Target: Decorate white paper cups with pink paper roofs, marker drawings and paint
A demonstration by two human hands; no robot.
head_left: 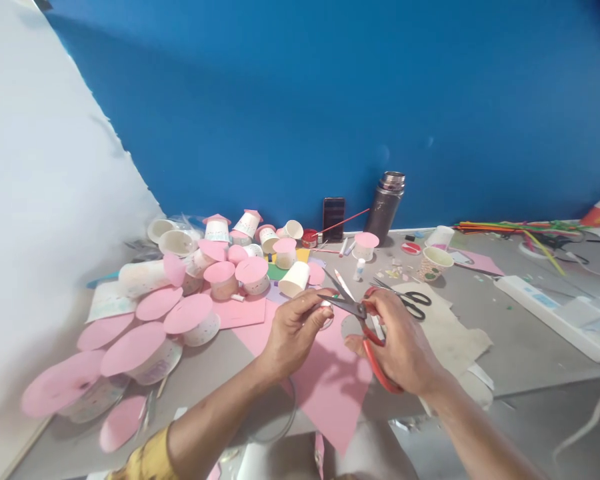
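My right hand (403, 343) grips red-handled scissors (365, 320) with the blades pointing left and parted. My left hand (295, 330) pinches a small white piece (327, 313) right at the blades. Both hands hover over a pink paper sheet (330, 387) lying on the grey table (520, 347). What exactly the small piece is cannot be told.
Several paper cups with pink round lids (190, 313) crowd the table's left side. Black-handled scissors (413, 300), a patterned cup (433, 263), a steel flask (387, 207), a phone (333, 217), a white power strip (555, 310) and coloured sticks (510, 228) lie farther back and right.
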